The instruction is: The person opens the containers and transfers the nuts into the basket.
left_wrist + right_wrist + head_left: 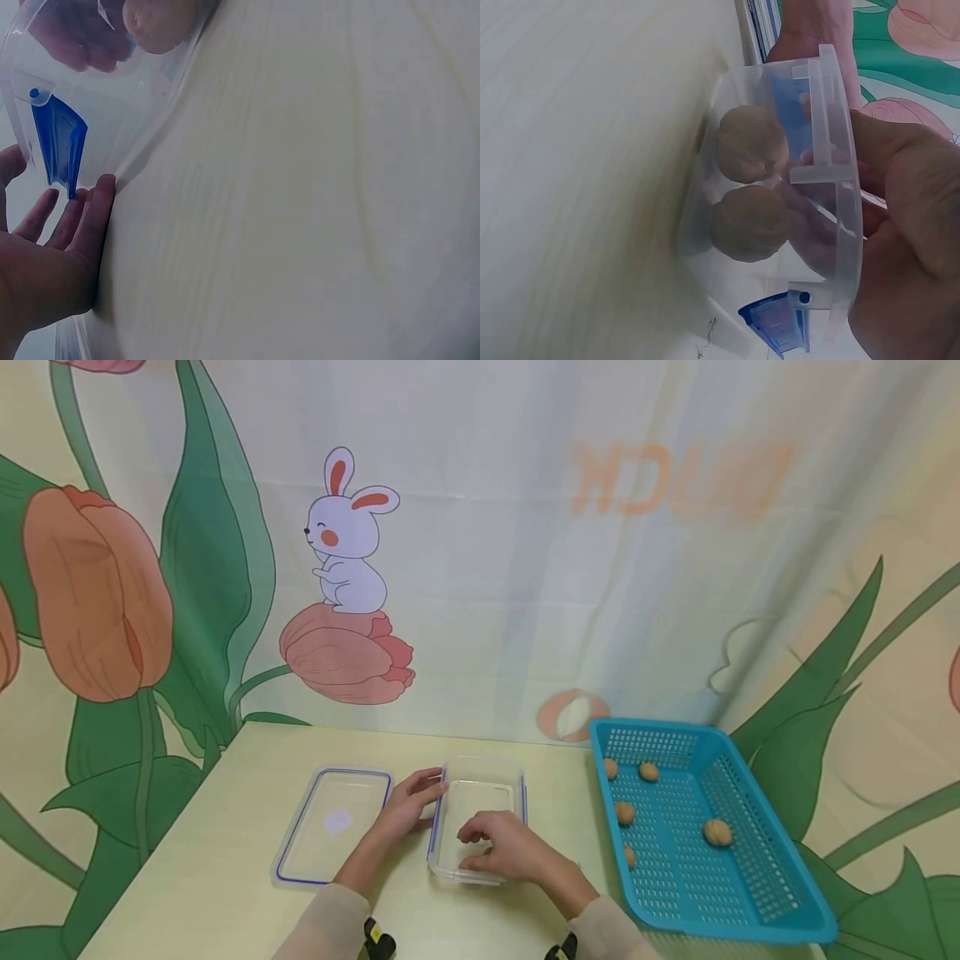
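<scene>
In the head view, my left hand (pixel 405 806) rests its fingers against the left side of a clear plastic food container (pixel 480 768). In the left wrist view, those fingers (pixel 97 206) lie nearly straight beside a blue latch (pixel 60 142). My right hand (pixel 510 847) reaches over the front part of the container, thumb and fingers bent loosely with a gap between them. Two walnuts, one (pixel 751 144) beside the other (pixel 750 223), show through the wall in the right wrist view, with right fingers close behind them. In the head view the right hand hides them.
A clear lid (pixel 367 785) with a blue seal lies left of the container. To the right stands a blue basket (pixel 675 893) with several walnuts, one of them (pixel 717 832) near its right side. A printed curtain (pixel 480 568) hangs behind the table (pixel 187 860).
</scene>
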The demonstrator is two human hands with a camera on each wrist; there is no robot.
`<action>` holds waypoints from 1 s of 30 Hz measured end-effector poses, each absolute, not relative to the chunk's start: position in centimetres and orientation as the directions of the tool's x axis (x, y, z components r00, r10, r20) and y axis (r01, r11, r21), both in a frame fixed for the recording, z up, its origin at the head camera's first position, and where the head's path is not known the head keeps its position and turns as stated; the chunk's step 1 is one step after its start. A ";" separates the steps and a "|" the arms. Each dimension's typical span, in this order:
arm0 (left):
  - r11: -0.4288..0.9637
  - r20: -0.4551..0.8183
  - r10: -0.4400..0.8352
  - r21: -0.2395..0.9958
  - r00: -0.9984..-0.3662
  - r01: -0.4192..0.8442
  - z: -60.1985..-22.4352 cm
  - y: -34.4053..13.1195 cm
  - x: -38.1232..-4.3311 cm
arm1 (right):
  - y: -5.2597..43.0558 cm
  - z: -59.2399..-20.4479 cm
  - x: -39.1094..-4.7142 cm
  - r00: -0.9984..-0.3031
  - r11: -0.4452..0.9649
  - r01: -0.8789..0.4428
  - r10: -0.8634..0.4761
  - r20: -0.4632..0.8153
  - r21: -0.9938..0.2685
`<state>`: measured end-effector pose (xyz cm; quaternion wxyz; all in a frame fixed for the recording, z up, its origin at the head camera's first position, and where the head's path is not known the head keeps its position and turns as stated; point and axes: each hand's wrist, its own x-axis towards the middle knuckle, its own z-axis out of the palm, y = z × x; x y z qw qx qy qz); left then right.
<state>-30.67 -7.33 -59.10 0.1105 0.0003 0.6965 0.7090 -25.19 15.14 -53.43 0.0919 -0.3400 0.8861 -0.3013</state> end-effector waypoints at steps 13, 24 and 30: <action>-0.006 -0.152 0.164 0.988 -0.975 -0.155 -59.1 -7.3 -30.5 | 14.8 -53.5 -25.4 -0.712 0.597 -0.583 -0.702 -0.007 -0.552; 0.002 -0.155 0.157 0.988 -0.975 -0.157 -59.0 -7.4 -30.6 | 14.7 -53.5 -25.5 -0.712 0.582 -0.584 -0.702 0.014 -0.566; -0.003 -0.153 0.158 0.988 -0.975 -0.156 -59.1 -7.3 -30.7 | 14.7 -53.5 -25.1 -0.740 0.583 -0.552 -0.672 0.028 -0.596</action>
